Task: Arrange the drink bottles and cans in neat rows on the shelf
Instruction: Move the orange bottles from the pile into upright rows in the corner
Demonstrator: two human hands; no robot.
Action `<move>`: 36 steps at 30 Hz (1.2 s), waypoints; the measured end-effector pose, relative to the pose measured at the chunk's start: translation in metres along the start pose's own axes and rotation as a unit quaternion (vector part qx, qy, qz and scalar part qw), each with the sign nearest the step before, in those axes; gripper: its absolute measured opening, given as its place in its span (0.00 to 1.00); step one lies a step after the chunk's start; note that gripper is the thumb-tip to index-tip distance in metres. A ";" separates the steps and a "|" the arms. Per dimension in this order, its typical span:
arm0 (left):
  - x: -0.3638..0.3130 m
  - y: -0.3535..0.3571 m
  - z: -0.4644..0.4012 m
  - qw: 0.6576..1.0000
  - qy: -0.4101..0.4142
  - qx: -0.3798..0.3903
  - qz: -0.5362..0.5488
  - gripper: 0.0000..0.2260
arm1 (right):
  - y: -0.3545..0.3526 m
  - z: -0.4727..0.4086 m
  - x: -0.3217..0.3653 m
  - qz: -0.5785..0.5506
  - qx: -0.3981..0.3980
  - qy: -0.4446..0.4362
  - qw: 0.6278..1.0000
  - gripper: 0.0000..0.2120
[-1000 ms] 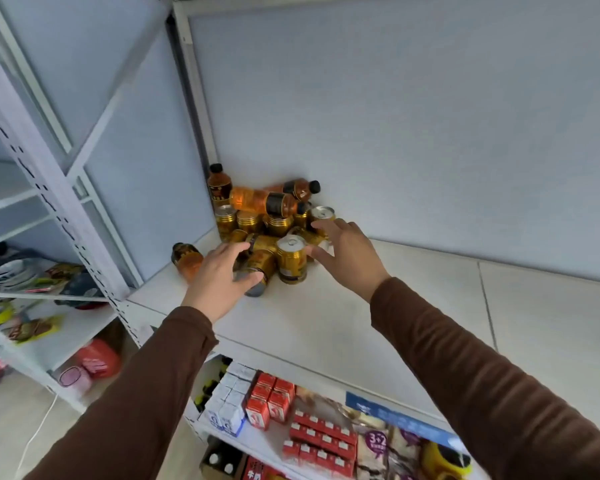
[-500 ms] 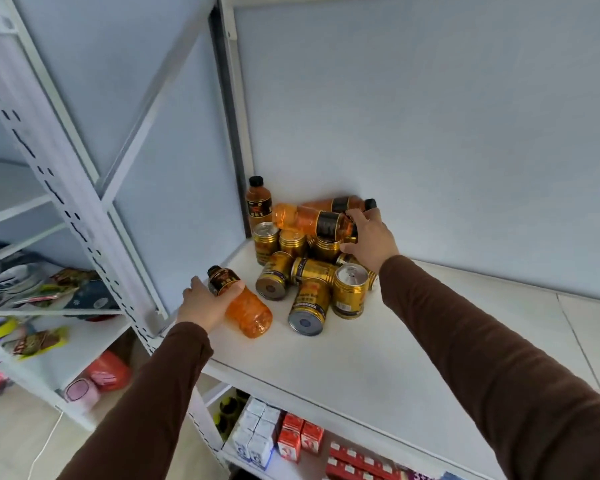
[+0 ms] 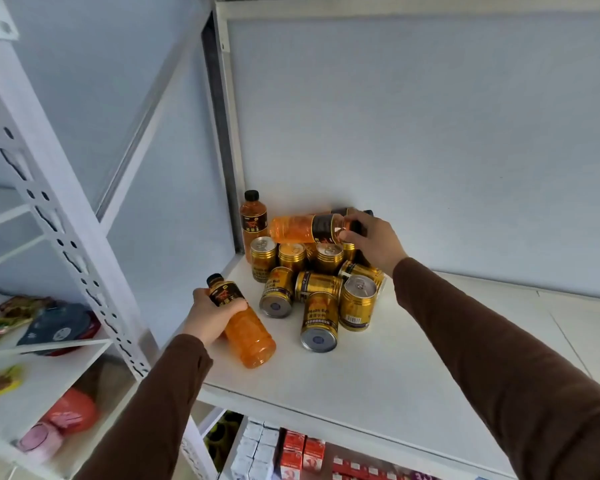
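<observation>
With the left hand (image 3: 208, 315) gripping one fallen orange plastic bottle (image 3: 244, 323) and the right hand (image 3: 373, 242) grasping another (image 3: 305, 229) atop the gold metal cans (image 3: 317, 289) on the white shelf (image 3: 413, 368), lifting it carelessly could topple the heap.

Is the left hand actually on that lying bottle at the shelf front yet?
Touching. The head view shows the left hand with fingers curled over the neck end of the lying bottle.

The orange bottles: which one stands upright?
The bottle in the back corner, black cap up, untouched. The others lie on their sides, held by the left hand and right hand.
</observation>
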State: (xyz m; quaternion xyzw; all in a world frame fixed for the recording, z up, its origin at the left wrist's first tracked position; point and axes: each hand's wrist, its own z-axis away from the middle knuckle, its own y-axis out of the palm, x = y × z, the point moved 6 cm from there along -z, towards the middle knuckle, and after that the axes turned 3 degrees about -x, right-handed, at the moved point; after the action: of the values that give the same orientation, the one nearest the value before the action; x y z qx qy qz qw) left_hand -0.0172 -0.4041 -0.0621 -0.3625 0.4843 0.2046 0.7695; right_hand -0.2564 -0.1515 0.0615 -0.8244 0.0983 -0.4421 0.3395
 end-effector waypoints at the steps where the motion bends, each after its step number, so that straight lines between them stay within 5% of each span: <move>1: -0.006 -0.002 0.003 1.000 0.026 0.002 0.012 0.32 | -0.001 -0.001 0.005 -0.012 -0.009 0.003 1.000 0.17; 5: -0.045 -0.008 0.020 0.988 0.149 0.025 0.047 0.34 | -0.006 -0.004 0.023 -0.077 -0.037 0.035 0.996 0.15; 16: -0.123 0.033 0.075 0.931 0.264 0.218 0.124 0.29 | -0.099 0.013 0.060 -0.083 -0.135 0.007 0.987 0.13; 25: -0.170 0.137 0.135 0.874 0.350 0.323 0.101 0.34 | -0.220 0.071 0.066 0.121 -0.085 0.033 0.989 0.12; 36: -0.174 0.309 0.238 0.799 0.391 0.456 0.038 0.27 | -0.325 0.199 -0.045 0.313 -0.091 0.196 0.925 0.14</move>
State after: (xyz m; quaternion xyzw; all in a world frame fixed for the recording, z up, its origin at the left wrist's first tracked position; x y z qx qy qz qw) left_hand -0.1590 -0.0161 0.0464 -0.0006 0.7947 -0.1696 0.5828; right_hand -0.1695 0.2079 0.1663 -0.6762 0.4557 -0.4551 0.3576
